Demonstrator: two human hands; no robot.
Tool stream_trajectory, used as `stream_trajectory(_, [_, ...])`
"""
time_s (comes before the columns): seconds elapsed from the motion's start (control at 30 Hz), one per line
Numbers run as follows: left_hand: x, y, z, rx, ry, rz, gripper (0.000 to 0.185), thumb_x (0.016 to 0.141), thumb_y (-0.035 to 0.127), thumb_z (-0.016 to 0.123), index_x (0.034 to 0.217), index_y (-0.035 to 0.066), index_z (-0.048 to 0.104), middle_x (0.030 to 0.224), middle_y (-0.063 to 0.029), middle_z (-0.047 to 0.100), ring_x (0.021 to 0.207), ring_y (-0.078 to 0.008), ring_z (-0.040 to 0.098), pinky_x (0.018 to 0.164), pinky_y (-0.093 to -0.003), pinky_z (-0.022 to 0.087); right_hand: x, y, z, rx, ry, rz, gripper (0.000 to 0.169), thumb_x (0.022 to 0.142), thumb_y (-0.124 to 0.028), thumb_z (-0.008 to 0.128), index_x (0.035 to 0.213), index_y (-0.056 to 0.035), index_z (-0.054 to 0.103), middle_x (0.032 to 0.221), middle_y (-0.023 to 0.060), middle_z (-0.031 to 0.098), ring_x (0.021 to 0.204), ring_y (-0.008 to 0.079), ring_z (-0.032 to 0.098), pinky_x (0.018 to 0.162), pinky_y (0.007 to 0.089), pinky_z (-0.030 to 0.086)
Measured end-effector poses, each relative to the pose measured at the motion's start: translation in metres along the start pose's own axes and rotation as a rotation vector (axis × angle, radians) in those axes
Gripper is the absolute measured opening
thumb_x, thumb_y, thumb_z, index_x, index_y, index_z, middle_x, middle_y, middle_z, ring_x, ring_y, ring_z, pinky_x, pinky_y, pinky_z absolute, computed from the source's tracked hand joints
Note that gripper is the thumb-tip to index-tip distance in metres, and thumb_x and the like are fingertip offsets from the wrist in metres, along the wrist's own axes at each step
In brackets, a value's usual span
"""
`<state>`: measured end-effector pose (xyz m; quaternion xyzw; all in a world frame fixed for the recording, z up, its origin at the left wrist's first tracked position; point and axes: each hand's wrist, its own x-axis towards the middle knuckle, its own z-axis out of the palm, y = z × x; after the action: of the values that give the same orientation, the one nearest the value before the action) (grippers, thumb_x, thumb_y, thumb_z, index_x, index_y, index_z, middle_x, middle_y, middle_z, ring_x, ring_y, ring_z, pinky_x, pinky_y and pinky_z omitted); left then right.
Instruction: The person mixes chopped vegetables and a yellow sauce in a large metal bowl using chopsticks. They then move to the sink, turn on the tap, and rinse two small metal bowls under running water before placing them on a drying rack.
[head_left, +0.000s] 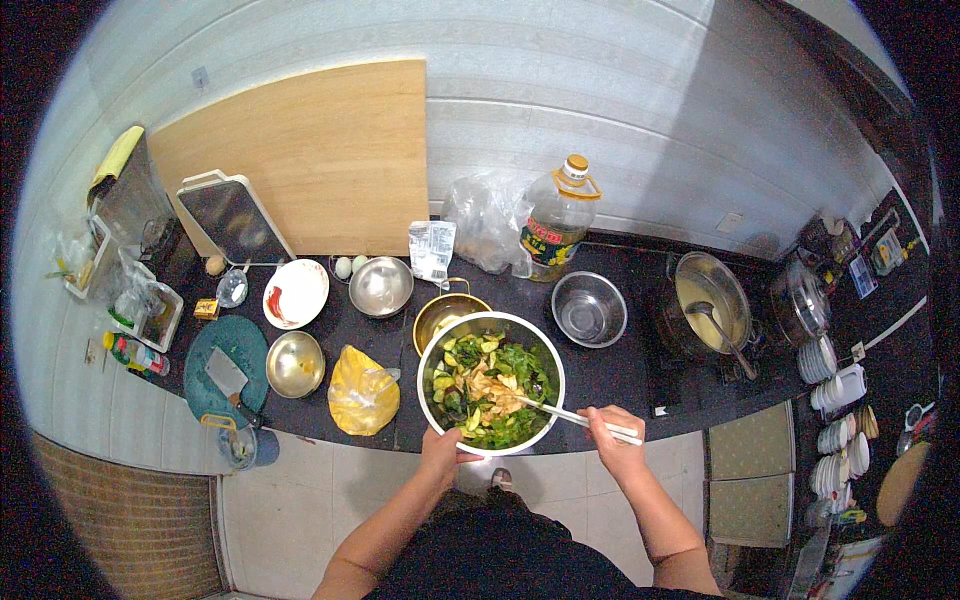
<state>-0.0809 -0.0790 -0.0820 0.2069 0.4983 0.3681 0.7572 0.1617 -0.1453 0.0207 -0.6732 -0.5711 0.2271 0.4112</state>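
Before me is a large bowl (556, 401) with a white rim, filled with cut cucumber, green leaves and pale brown strips (493, 390). My left hand (441, 451) grips its near rim, thumb on top. A pair of white chopsticks (577, 418) is held in my right hand (616, 441), beyond the bowl's right side. Their tips reach in among the pale strips. Behind the bowl, and partly hidden by it, sits a gold-coloured pan (429, 319).
Left are a yellow plastic bag (360, 397), a metal bowl (289, 375) and a cleaver (227, 373) on a green chopping board (199, 337). An empty steel bowl (589, 311), an oil bottle (551, 232) and a pot (739, 300) with a ladle (720, 330) stand right.
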Motion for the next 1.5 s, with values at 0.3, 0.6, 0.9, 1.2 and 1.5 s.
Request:
stream_trajectory(0.3, [-0.001,0.006,-0.002,0.113,0.001,-0.032,0.046,0.078,-0.002,0.041,0.123,-0.007,0.033,0.11,-0.0235,0.052,0.085,-0.0355,0.063,0.053,-0.0382,0.061,0.005,-0.006,0.021,-0.14,-0.122,-0.43,0.009,0.081,-0.009,0.062,0.075,-0.0032,0.065,0.07,0.0096,0.063,0.064,0.0264,0.062,0.059,0.0358,0.051])
stream_trajectory(0.6, [-0.011,0.002,0.0,0.113,-0.003,0.012,0.047,0.079,0.0,0.043,0.125,-0.003,0.033,0.105,-0.0242,0.056,0.08,-0.0365,0.064,0.056,-0.0407,0.06,-0.005,0.044,0.05,0.641,0.249,0.404,0.037,0.092,-0.028,0.051,0.086,0.0072,0.062,0.069,0.0134,0.063,0.055,0.0165,0.06,0.055,0.0272,0.051])
stream_trajectory(0.9, [-0.009,0.007,-0.004,0.065,-0.048,-0.057,0.047,0.08,0.0,0.04,0.126,-0.004,0.031,0.112,-0.0253,0.051,0.087,-0.0389,0.062,0.057,-0.0425,0.06,-0.007,-0.007,0.021,0.681,0.361,0.216,0.037,0.092,-0.026,0.048,0.084,0.0077,0.061,0.072,0.0168,0.064,0.056,0.0219,0.062,0.055,0.0304,0.052])
stream_trajectory(1.2, [-0.015,0.016,0.003,0.098,-0.012,-0.052,0.047,0.079,0.0,0.04,0.125,-0.005,0.033,0.109,-0.0251,0.054,0.085,-0.0382,0.063,0.058,-0.0419,0.06,-0.01,-0.024,0.001,0.227,0.066,-0.007,0.027,0.089,-0.015,0.05,0.078,0.0012,0.068,0.069,0.0093,0.063,0.065,0.0179,0.058,0.059,0.0301,0.046])
stream_trajectory(1.5, [-0.009,0.017,-0.006,0.088,-0.001,-0.03,0.046,0.079,-0.001,0.04,0.124,-0.007,0.033,0.107,-0.0255,0.055,0.084,-0.0387,0.063,0.059,-0.0421,0.06,0.01,-0.009,0.025,0.319,0.171,0.047,0.026,0.09,-0.018,0.051,0.085,0.002,0.067,0.071,0.0103,0.063,0.066,0.0163,0.06,0.06,0.0297,0.047])
